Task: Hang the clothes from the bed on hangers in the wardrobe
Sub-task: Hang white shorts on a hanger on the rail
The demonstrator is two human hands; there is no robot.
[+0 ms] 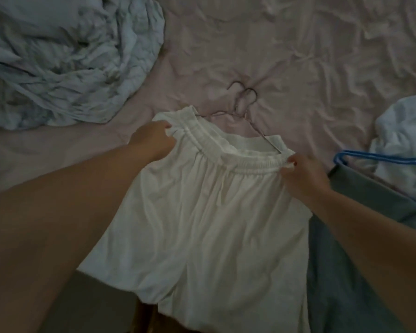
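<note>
The white garment [209, 207], shorts or a skirt with a gathered elastic waistband, is held spread between the two hands over the near edge of the bed [298, 68], its waistband running from upper left to lower right and its body hanging back toward the person. The left hand [151, 140] is closed on the left end of the waistband, fabric being pinched between thumb and curled fingers [167, 127]; the right hand [303, 174] is closed in the same way on the right end. Two thin metal hangers [244, 103] lie on the pink sheet just beyond the waistband, their hooks pointed away from the person and their shoulders partly covered by the raised back of the waistband; one wire arm is seen slanting down toward the right hand, which is judged the nearer of the two to the exposed wire. The coming move is taken to turn on this: the waistband's long axis is roughly in line with the hangers' shoulders, so the garment needs only to be drawn forward over them. The cloth appears thin, soft and lightly creased. A blue hanger [380, 158] rests on a grey-blue garment [346, 272] to the right, and a crumpled pale blue cover [65, 58] lies at upper left.
</note>
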